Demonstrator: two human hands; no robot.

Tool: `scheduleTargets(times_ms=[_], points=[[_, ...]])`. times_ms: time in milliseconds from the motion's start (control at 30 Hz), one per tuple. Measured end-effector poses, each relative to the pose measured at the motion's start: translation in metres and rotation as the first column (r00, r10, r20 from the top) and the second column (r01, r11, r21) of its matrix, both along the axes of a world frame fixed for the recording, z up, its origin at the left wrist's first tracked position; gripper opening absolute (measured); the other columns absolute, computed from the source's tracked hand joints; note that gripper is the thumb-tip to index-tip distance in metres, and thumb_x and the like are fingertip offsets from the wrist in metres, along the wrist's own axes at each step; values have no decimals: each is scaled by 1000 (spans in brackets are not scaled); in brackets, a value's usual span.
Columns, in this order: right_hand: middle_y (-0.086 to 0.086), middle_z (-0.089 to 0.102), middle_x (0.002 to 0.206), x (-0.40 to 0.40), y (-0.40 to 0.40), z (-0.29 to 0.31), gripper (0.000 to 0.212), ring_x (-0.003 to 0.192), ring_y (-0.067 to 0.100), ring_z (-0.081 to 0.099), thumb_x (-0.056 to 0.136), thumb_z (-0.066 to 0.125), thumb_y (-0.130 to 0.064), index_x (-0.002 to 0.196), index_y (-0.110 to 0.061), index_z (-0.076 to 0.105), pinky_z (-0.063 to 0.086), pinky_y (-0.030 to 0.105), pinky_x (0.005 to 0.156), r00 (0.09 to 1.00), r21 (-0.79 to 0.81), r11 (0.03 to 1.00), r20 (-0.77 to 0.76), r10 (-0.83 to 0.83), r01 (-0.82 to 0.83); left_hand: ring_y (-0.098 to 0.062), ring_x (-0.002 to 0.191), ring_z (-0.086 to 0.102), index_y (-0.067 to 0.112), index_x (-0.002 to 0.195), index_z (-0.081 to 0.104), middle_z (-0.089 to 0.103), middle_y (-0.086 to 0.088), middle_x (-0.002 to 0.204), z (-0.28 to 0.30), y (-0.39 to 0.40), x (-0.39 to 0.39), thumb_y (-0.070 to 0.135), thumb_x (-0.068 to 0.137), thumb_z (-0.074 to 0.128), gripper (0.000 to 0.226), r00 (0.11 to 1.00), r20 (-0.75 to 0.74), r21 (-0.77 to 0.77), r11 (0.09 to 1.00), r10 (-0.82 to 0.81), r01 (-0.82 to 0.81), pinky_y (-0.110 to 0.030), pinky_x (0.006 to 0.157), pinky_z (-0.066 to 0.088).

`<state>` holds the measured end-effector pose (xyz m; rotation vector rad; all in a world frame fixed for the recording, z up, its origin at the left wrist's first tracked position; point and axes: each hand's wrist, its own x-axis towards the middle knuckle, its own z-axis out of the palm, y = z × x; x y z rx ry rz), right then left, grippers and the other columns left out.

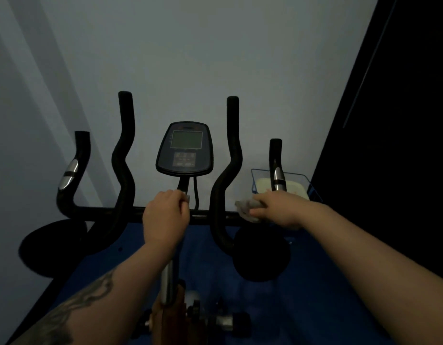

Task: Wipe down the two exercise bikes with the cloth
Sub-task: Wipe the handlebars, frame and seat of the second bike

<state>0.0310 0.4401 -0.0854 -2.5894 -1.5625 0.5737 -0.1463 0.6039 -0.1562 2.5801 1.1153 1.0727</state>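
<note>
Head view in dim light. The dark oval console (184,148) with its grey-green blank screen carries button markings too blurred to read; no brand or label is legible. Behind stands a pale grey wall (190,58); a dark panel (402,108) fills the right side, and a blue floor mat (302,282) lies below. The black exercise bike handlebar (111,210) shows curved foam-covered grips and silver sensor plates. Right of it, a blue wire basket (255,181) holds a pale cream object. The left hand (165,215), fingers curled, grips the handlebar's centre at the foot of the console stem. The right hand (277,207), fingers curled, holds the crumpled grey cloth (245,207) against the crossbar, just right of the inner right grip. The second bike cannot be identified.
</note>
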Motion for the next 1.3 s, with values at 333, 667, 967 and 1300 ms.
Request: scheduleTargets(times_ms=[333,667,967,1300], points=[[4,64,103,-19,13,-10,22,98,23,60,92,55,-29,110,-22,65,50,37,84,1000,88,996,-11,4,-3,-19,70,52,13,81,64,59,-5,75,-3,2,-1,12,87,55,11,999,31,-70,998,13,-11,-32,56,38],[6,60,118,-12,9,-18,20,111,21,54,102,40,-36,101,-36,60,40,42,104,924,170,985,-375,72,-8,-19,71,50,12,81,64,57,-5,74,-1,1,-1,12,88,55,11,1000,28,-60,998,11,-9,-32,57,35],[5,62,119,-22,23,-22,34,109,22,56,96,55,-30,128,-19,59,46,37,96,981,191,981,-182,62,-27,-13,68,44,14,78,64,48,5,70,-1,1,-1,12,86,57,11,999,43,-44,999,3,-1,-29,56,32],[8,64,109,-26,32,-36,32,98,26,58,103,35,-38,112,-17,58,45,36,82,999,254,967,-19,33,-28,-17,69,50,13,82,64,57,-3,77,-5,4,0,14,88,52,13,996,71,-129,991,56,-47,-30,57,38]])
